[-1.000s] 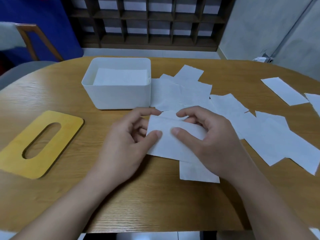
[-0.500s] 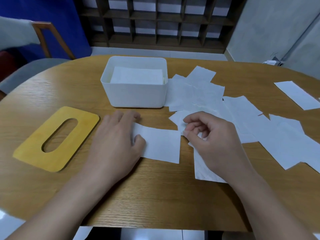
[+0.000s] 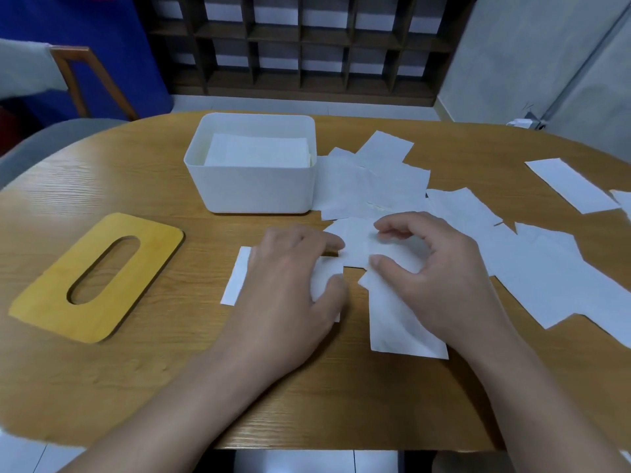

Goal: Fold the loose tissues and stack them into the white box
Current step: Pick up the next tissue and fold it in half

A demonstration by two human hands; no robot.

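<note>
Folding of one sheet looks finished: the folded tissue (image 3: 235, 276) that both hands held up a second ago now lies flat on the wooden table (image 3: 170, 387), and the left hand (image 3: 293, 285) has slid across it, so that only its left strip shows. That hand lies palm down, fingers straight, pressing rather than gripping. The right hand (image 3: 433, 278) has let go of that sheet and moved to the next tissue (image 3: 392, 322) just beside it; its thumb and curled fingers sit close together on the sheet's upper part, apparently pinching it, though the contact is partly hidden.

White box (image 3: 254, 180), which already holds a stack of folded tissues (image 3: 257, 153), stands beyond the hands, near but not touching them. Loose tissues (image 3: 532, 268) spread to its right, overlapping, across the table. A yellow slotted lid (image 3: 99, 278) lies to the left, well apart.

By this reading the pressed sheet is not yet in the box, and most of the pile waits.
</note>
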